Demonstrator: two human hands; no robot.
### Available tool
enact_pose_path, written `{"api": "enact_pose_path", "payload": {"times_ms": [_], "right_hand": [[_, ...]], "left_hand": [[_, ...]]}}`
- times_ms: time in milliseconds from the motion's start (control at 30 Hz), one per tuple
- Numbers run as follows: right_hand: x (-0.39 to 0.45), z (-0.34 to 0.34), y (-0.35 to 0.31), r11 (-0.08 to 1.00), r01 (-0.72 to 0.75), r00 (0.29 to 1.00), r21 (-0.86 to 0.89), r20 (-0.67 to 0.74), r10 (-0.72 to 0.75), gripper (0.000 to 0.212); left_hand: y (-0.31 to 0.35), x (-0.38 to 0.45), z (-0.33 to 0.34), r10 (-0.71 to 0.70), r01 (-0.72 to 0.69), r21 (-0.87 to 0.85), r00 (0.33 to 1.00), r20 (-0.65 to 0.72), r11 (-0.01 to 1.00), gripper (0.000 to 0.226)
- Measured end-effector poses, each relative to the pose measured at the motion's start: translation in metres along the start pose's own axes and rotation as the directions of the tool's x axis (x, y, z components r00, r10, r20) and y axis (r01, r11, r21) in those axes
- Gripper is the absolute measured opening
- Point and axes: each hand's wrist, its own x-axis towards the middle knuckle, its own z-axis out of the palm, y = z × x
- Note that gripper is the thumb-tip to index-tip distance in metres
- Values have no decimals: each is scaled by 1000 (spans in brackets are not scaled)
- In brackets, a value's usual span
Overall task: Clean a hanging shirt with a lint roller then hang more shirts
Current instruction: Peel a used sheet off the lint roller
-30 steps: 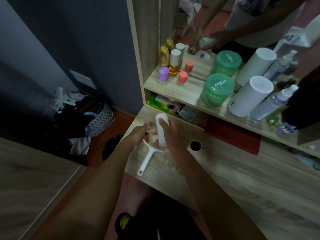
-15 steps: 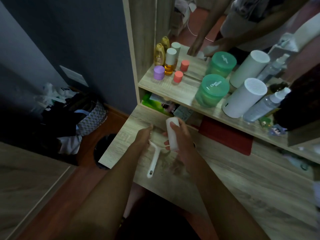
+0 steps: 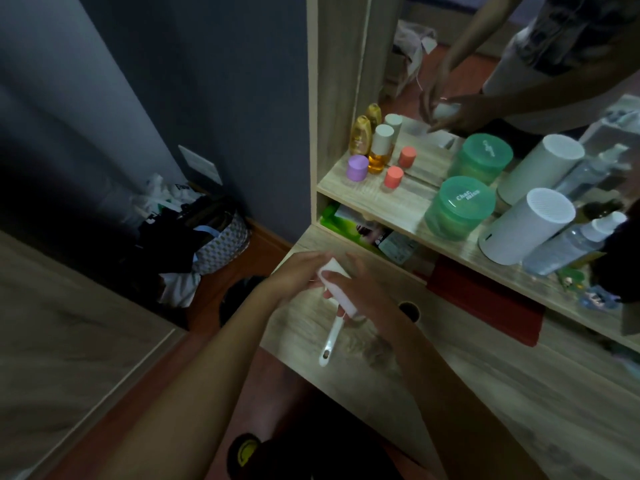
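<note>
Here, lint roller (image 3: 337, 292) between both hands' fingers (image 3: 349, 271).

Bare arms, dark clothing below, a pale printed top in the glass.

Both forearms (image 3: 214, 368) are bare from the frame's lower edge up to the left hand (image 3: 298, 271) and right hand (image 3: 367, 289), with fine hair showing along the right one. At the bottom of the view lies a dark, nearly black garment (image 3: 311, 445), its cut too dim to tell, bearing a round yellow badge (image 3: 242, 452) with dark marks on it like a face. The mirror (image 3: 460, 57) shows the same person from the front in a pale top (image 3: 512, 77) that carries a dark, mottled print (image 3: 561, 26) across the chest, with bare arms reflected below it.
</note>
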Motion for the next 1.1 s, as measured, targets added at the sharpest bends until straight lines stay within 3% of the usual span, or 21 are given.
{"api": "enact_pose_path", "payload": {"times_ms": [133, 267, 400, 500, 533, 600, 700, 767, 833, 933, 1100], "right_hand": [[-7, 4, -9, 1000, -17, 999, -26, 33, 18, 64], [-6, 7, -1, 995, -94, 989, -19, 114, 95, 59], [-7, 7, 10, 999, -5, 992, -32, 125, 9, 55], [-6, 5, 12, 1000, -25, 991, 16, 136, 22, 48], [-5, 4, 12, 998, -48, 990, 51, 133, 41, 46], [-7, 2, 12, 984, -109, 987, 138, 133, 91, 36], [-10, -2, 17, 951, -178, 980, 253, 137, 147, 19], [-9, -6, 23, 954, -207, 975, 216, 125, 183, 27], [-9, -11, 27, 929, -268, 960, 255, 150, 236, 34], [-12, -19, 35, 800, -348, 935, 489, 242, 259, 31], [-16, -21, 42, 714, -321, 940, 622, 298, 164, 29]], "left_hand": [[-9, -4, -13, -95, 88, -213, 995, -22, 973, 38], [-19, -7, -16, -181, 162, -294, 983, -41, 942, 37], [-27, -11, -16, -239, 201, -344, 969, -70, 917, 42], [-36, -6, -12, -252, 186, -362, 956, -147, 914, 47], [-41, -3, -11, -227, 167, -266, 950, -213, 949, 48], [-56, 4, -13, -109, 151, 95, 929, -353, 984, 42], [-87, 19, -22, 77, 118, 442, 913, -400, 889, 30], [-106, 30, -23, 115, 136, 569, 917, -382, 811, 36], [-117, 33, -21, 145, 160, 647, 908, -392, 746, 39], [-125, 34, -18, 253, 154, 732, 875, -413, 664, 47], [-124, 29, -19, 278, 159, 732, 855, -438, 663, 59]]}}
